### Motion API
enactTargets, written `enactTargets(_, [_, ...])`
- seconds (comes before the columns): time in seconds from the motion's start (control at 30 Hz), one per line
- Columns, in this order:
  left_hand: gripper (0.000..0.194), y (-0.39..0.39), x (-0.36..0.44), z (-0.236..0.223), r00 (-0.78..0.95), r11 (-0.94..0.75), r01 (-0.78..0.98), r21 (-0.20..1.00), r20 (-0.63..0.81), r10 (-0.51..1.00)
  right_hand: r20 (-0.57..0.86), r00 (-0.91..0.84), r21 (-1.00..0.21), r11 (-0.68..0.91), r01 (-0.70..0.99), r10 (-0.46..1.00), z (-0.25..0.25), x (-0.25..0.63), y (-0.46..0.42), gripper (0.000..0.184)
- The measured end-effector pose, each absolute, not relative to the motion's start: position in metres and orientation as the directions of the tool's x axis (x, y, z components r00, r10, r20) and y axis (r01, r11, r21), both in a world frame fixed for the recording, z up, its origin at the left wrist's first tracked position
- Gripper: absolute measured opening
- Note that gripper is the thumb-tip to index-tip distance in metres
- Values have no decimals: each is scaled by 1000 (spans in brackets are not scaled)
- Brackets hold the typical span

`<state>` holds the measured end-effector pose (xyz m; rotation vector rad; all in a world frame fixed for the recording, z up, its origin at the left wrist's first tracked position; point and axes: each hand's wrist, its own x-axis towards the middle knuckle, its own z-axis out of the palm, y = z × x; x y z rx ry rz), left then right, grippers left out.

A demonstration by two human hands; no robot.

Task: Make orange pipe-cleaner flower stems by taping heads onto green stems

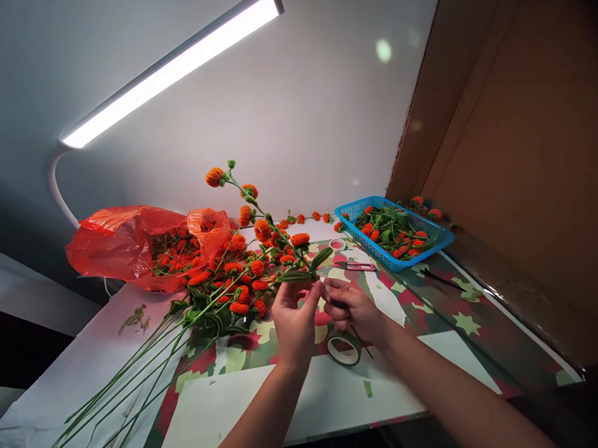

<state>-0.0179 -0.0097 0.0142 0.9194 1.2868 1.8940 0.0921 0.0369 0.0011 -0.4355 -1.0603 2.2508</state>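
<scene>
Bag: just the one, red, with too many orange heads showing inside to count.
Pile: heaped on the desk, honestly too tangled to count.
Spray: one, leaned up and left from the grip, long axis slanting, at least five heads, two leaves right above the fingers.
Left hand: pinched the spray under the leaves, nearer the heads.
Rolls: two, green tape just below the hands, small reel beyond.
Right hand: closed narrow on what looked like the spray's lower end.
Snips: one pair, beyond the hands.
Basket: one, blue, heads inside uncounted.
</scene>
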Motion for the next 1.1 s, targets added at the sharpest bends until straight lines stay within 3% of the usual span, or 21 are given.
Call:
enactTargets(0.17, [18, -10, -18, 13, -454, -234, -260, 937, 96, 886, -38, -757, -779, -493, -386, 652, 2, 92, 36, 26])
enactTargets(0.4, [16, -9, -20, 15, -504, -306, -273, 912, 135, 853, -41, -760, -794, -483, -369, 649, 6, 92, 35, 29])
enactTargets(0.6, [18, -8, -19, 12, -484, -270, -310, 912, 93, 870, -45, -746, -791, -480, -379, 665, 5, 91, 36, 29])
enactTargets(0.83, [23, -3, -23, 11, -369, -116, -386, 915, -38, 929, -40, -659, -839, -383, -386, 751, 1, 87, 35, 26])
enactTargets(1.1, [25, 2, -27, 8, -224, -57, -531, 845, -75, 972, -68, -648, -858, -376, -350, 758, -2, 87, 39, 30])
